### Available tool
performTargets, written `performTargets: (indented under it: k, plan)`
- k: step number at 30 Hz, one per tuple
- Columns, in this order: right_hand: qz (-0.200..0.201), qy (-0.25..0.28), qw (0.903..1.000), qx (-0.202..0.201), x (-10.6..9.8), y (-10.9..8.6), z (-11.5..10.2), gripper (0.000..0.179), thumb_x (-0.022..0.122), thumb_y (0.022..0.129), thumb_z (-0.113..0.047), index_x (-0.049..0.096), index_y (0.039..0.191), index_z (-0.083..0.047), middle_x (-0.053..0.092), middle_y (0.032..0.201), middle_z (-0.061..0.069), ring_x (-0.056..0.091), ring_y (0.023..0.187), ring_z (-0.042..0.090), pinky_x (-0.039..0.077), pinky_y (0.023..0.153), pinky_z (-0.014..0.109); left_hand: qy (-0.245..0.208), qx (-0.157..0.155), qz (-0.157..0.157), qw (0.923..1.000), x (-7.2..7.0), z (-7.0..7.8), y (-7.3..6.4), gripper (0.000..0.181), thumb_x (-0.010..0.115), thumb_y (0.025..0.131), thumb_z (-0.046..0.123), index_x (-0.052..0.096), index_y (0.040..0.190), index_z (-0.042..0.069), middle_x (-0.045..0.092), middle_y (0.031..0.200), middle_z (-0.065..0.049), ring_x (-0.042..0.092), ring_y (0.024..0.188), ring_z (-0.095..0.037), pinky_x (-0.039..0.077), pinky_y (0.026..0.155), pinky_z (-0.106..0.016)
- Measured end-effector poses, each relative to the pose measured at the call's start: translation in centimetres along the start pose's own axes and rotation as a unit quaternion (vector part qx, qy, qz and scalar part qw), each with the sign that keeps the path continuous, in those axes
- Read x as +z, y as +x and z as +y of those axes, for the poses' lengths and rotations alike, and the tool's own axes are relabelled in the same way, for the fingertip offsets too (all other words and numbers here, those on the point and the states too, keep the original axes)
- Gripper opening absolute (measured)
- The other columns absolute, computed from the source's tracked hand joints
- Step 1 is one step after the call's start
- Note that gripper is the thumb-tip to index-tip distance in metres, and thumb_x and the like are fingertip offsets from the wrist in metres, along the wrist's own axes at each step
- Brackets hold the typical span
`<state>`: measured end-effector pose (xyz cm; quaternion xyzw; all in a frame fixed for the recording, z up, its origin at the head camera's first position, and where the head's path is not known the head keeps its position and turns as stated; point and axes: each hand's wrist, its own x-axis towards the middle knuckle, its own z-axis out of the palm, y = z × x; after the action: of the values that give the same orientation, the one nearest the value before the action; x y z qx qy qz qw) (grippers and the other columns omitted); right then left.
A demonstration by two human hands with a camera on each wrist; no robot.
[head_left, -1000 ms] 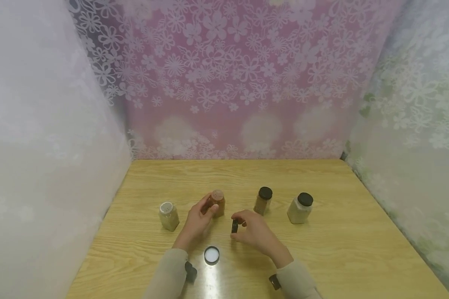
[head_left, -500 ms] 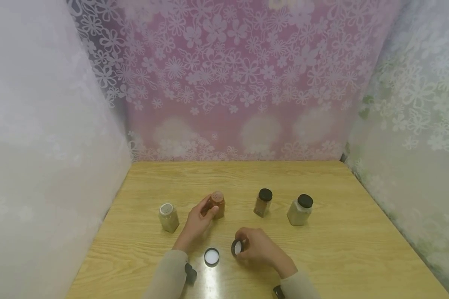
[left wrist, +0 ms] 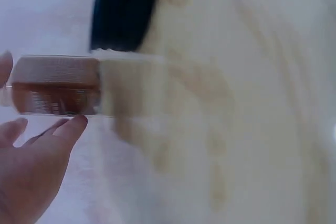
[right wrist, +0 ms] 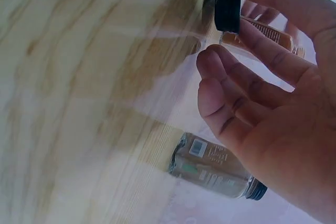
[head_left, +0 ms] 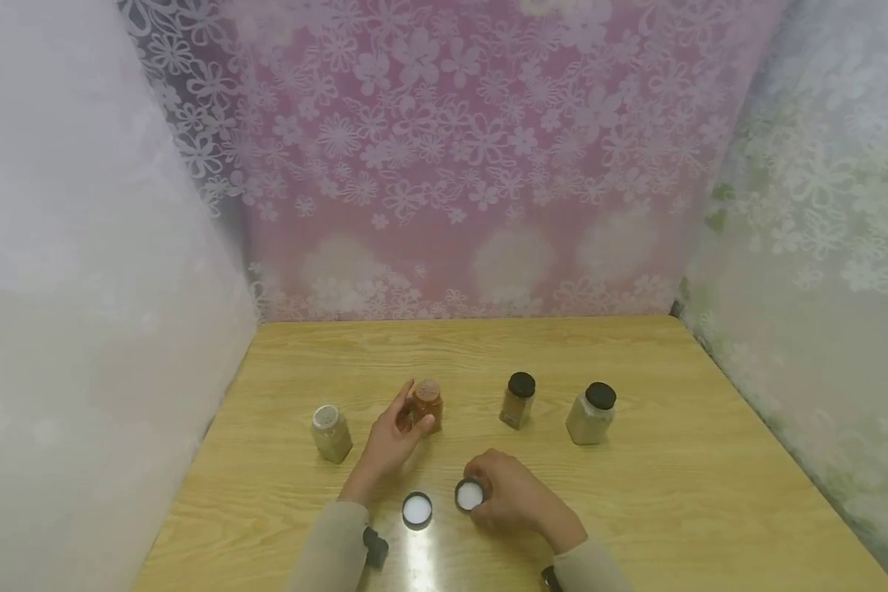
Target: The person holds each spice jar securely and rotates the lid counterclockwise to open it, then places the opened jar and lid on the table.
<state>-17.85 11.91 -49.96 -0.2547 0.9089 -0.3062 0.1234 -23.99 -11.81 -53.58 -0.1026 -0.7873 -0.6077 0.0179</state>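
Note:
In the head view, my left hand [head_left: 388,444] stands around a spice jar [head_left: 427,403] of reddish-brown powder with a holed shaker top and no lid. Its fingers look loose, with a gap beside the jar's upper part; in the left wrist view one fingertip is close to the jar's base, and contact there is unclear. My right hand [head_left: 514,493] pinches a black lid [head_left: 469,495] between thumb and finger, its white inside facing up and toward the camera. Close to its left, another black lid [head_left: 417,511] lies white side up on the table.
At left stands an uncapped jar [head_left: 331,436] of pale powder. Two black-capped spice jars are at right: a brown one [head_left: 517,403] and a larger pale one [head_left: 590,415]. Flower-patterned curtains [head_left: 459,164] enclose the wooden table [head_left: 673,493] at the back and sides.
My right hand has brought the lid toward me and turned it from on edge to white side up. My left fingers have loosened slightly from the reddish-brown jar.

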Motion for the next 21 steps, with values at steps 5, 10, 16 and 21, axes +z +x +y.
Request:
performTargets:
  k: [5, 10, 16, 21]
  plan:
    - [0.015, 0.034, 0.9992, 0.01, -2.4, -0.2, 0.6, 0.052, 0.083, 0.079, -0.022, 0.064, 0.125, -0.008, 0.063, 0.115, 0.008, 0.058, 0.091, 0.019, 0.053, 0.072, 0.031, 0.06, 0.096, 0.067, 0.9914, 0.1, 2.4, -0.3, 0.079, 0.072, 0.091, 0.04, 0.032, 0.156, 0.021, 0.045, 0.151, -0.019, 0.048, 0.136, -0.034, 0.046, 0.107, -0.043]
    - [0.169, 0.027, 0.9852, -0.003, -7.1, 0.4, 1.3, 0.037, 0.077, 0.089, -0.023, 0.066, 0.121, -0.008, 0.066, 0.105, 0.01, 0.056, 0.076, 0.017, 0.047, 0.053, 0.023, 0.113, 0.252, 0.134, 0.9515, 2.1, 6.1, 1.0, 0.054, 0.067, 0.096, 0.024, 0.049, 0.146, 0.013, 0.063, 0.125, -0.013, 0.067, 0.103, -0.029, 0.06, 0.083, -0.042]
    - [0.275, -0.053, 0.959, 0.043, -9.9, 1.9, 2.1, 0.043, 0.069, 0.095, -0.029, 0.062, 0.128, -0.003, 0.057, 0.127, 0.02, 0.061, 0.09, 0.03, 0.055, 0.067, 0.04, 0.105, 0.184, 0.014, 0.9772, 7.1, 7.8, 2.4, 0.056, 0.061, 0.1, 0.029, 0.042, 0.15, 0.016, 0.057, 0.137, -0.01, 0.06, 0.115, -0.026, 0.056, 0.091, -0.043]
    - [0.248, -0.07, 0.9608, 0.103, -9.5, 2.6, 3.1, 0.056, 0.064, 0.097, -0.039, 0.053, 0.138, -0.002, 0.049, 0.138, 0.024, 0.055, 0.121, 0.043, 0.051, 0.093, 0.059, 0.109, 0.08, -0.084, 0.9873, 10.5, 7.1, 3.2, 0.071, 0.061, 0.099, 0.031, 0.025, 0.158, 0.014, 0.04, 0.155, -0.012, 0.046, 0.136, -0.034, 0.046, 0.106, -0.054]
